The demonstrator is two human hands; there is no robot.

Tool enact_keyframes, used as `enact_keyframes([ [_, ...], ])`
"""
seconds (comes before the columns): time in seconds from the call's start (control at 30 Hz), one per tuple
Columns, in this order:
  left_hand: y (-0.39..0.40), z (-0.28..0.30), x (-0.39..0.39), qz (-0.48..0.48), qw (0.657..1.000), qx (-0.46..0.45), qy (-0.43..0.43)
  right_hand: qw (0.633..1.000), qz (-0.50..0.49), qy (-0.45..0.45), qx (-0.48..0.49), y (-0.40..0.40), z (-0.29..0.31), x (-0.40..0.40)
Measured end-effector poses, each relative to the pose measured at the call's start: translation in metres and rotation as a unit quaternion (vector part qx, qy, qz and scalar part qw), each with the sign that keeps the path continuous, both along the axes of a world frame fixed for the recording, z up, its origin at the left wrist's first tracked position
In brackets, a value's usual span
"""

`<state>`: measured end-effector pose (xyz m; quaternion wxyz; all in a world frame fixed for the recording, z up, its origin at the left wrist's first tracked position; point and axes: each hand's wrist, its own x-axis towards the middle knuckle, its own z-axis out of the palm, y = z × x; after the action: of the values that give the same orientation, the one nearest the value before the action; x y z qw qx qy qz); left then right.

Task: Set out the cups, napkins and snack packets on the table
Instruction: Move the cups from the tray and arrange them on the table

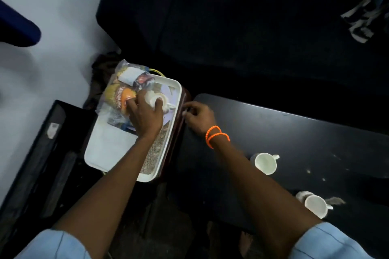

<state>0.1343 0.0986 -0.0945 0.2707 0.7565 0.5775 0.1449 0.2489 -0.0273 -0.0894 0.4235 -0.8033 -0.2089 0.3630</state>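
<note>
Left hand [145, 113] fingers wrapped around a white cup [156, 101] in the white tray [117, 149], snack packets [124, 92] just beside it. Right hand [199, 116] curled at the tray's edge (whether it's pinching anything, I can't tell). I count 2 cups [265, 163] on the dark table [315, 143].
</note>
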Motion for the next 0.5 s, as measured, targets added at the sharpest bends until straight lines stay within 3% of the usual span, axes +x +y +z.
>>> enact_keyframes([
  [0.07, 0.019, 0.001, -0.001, -0.011, 0.995, -0.1, -0.013, 0.999, 0.023, 0.043, -0.019, 0.03, -0.001, -0.015],
  [0.17, 0.029, 0.005, 0.001, -0.005, 0.974, -0.214, -0.073, 0.989, -0.058, 0.132, -0.034, 0.059, -0.006, -0.023],
  [0.27, 0.028, 0.012, 0.003, 0.097, 0.911, -0.35, -0.194, 0.986, -0.094, 0.134, -0.035, 0.067, -0.012, -0.023],
  [0.37, 0.027, 0.015, 0.003, 0.164, 0.874, -0.381, -0.254, 0.98, -0.122, 0.155, -0.008, 0.06, -0.011, -0.024],
  [0.5, 0.013, 0.018, 0.009, 0.16, 0.844, -0.395, -0.325, 0.968, -0.159, 0.182, 0.075, 0.032, -0.002, -0.016],
])
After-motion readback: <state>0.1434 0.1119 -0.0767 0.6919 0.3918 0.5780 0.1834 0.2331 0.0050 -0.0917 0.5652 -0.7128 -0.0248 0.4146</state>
